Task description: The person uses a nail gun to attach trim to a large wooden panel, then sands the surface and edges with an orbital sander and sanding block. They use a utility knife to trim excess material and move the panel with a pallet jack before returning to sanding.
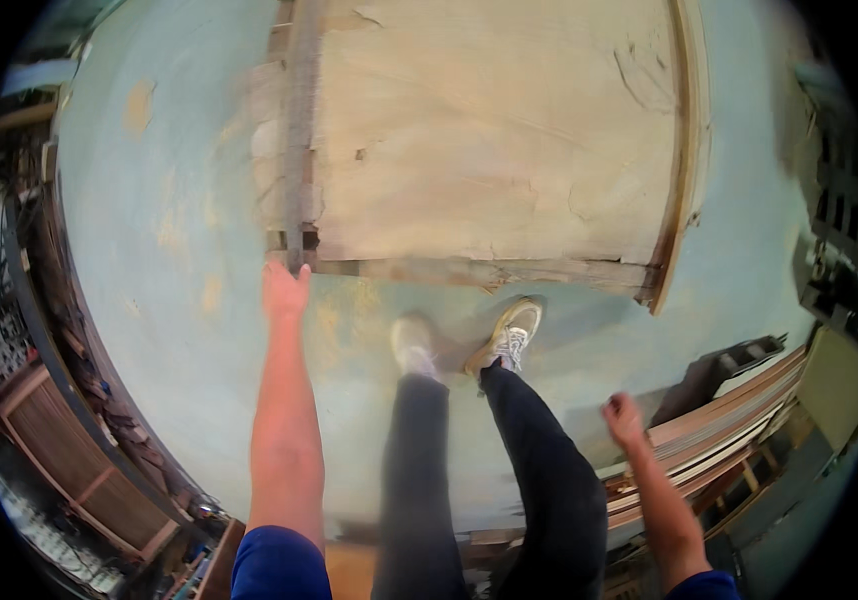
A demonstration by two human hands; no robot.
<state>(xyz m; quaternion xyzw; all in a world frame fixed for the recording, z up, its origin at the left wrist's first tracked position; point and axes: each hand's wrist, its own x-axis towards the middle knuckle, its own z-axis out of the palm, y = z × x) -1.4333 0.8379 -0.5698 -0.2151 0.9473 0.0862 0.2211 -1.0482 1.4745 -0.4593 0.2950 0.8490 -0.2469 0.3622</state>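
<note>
Reaching down to the near left corner of a broad wooden panel

A large, flat, tan wooden panel (489, 140) lies ahead of the person, spreading forward and rightward from the fingers of the left hand (286, 292). Those fingers are at its near left corner, by the end of a long, narrow grey strip (301, 120) along that side; the thumb is apart from the other fingers, but whether they grip the strip I cannot tell. Just beyond the thumb is a small dark gap (310, 240). Rightward from it, a rough, weathered wooden crosspiece (509, 272) follows the near edge to a long, light-brown wooden rail (689, 120) on the far side from these fingers.

The right hand (624, 418) is well apart from the panel, its fingers curled into a loose fist. To the right of those fingers lies a stack of long, thin brown and white boards (719, 410).

Between the two hands are two pale laced shoes (516, 325), the left one blurred, on a worn grey-green floor (169, 330). Well left of the left fingers stands a brown, wood-framed slatted piece (79, 450).
</note>
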